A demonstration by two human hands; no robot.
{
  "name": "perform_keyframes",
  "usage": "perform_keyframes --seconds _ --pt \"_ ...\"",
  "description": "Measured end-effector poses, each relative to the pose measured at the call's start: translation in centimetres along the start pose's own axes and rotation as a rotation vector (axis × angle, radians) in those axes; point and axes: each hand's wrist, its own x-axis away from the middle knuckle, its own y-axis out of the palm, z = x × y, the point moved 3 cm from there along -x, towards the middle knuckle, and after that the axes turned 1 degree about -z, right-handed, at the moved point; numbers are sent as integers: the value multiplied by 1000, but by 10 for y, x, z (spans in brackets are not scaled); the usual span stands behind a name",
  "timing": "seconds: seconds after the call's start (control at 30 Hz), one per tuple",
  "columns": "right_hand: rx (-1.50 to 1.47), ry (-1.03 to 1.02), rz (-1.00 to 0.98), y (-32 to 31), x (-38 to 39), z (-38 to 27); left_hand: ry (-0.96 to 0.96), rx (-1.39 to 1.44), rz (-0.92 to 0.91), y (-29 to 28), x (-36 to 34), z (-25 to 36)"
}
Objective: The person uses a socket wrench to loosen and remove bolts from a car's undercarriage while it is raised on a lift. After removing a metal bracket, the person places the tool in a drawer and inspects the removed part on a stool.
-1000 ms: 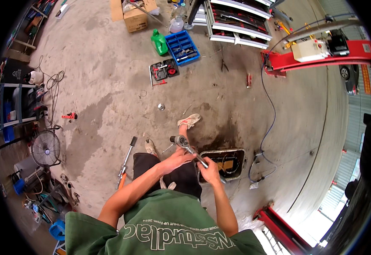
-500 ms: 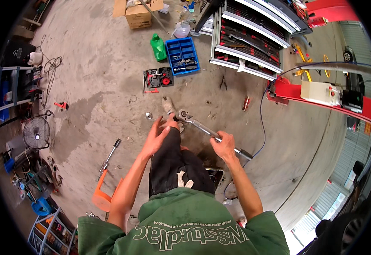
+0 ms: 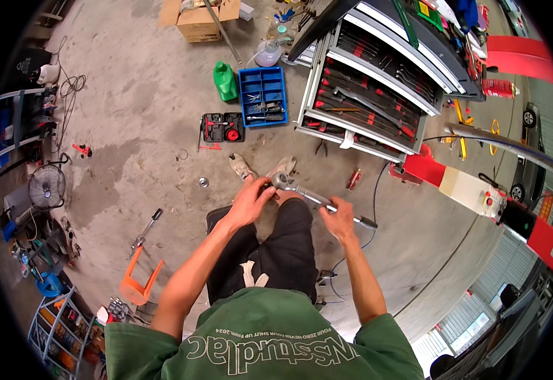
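Here, the person stands on a grey concrete floor [image 3: 131,126] and holds a long, shiny metal ratchet wrench [image 3: 317,198] out in front, above their dark trousers and worn shoes. The right hand [image 3: 338,219] is closed around the wrench's handle, near its dark far end. The left hand [image 3: 249,202] is at the wrench's round head, with the fingers [image 3: 265,187] curled about it; they seem to pinch or turn something there, but that part is too small to tell. One hand on each end probably keeps the long tool steady while the head gets worked on.

Just past the wrench, farther from the person, stands a big tool cabinet [image 3: 378,95] with its drawers pulled open, rows of red-handled tools showing inside. Left of the cabinet lie a blue plastic tray [image 3: 262,96] with compartments, a green plastic jug [image 3: 224,81], and a small open black case [image 3: 222,126] with red parts in it. A cardboard box [image 3: 197,22] sits farther off. To the left of the wrench, well apart, an orange stand [image 3: 138,285] lies on the floor, and a round fan [image 3: 46,187] stands near the wall. A dark wet stain spreads over the floor near the fan. To the right of the cabinet are red car lift arms [image 3: 517,57].
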Motion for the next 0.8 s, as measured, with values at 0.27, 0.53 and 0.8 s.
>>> perform_keyframes --seconds 0.27,0.53,0.8 --pt "187 -225 102 -68 -176 72 -240 -96 122 44 -161 38" --pt "305 -324 -70 -94 -309 128 -331 -335 259 85 -267 61" --pt "352 -294 -174 -77 -325 156 -376 -397 251 92 -283 61"
